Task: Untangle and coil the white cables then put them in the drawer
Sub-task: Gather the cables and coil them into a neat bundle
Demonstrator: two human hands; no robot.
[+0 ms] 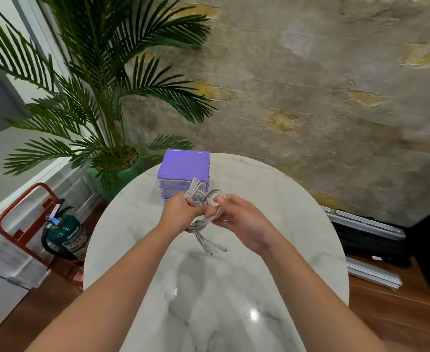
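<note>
A knotted bundle of white cables [203,222] hangs in the air above the round marble table [142,232]. My left hand [178,212] grips its left side, with looped strands rising above my fingers. My right hand [244,222] pinches the bundle from the right, fingers hooked through a loop. Two plug ends [217,249] dangle below toward the tabletop. A small purple drawer unit [183,171] with clear drawer fronts stands at the table's far edge, just behind my hands; its drawers look closed.
A potted palm [107,97] in a green pot stands behind the table at left. A fire extinguisher [65,235] in a red frame sits on the wooden floor to the left. Metal rails [366,224] and a dark object lie on the floor at right.
</note>
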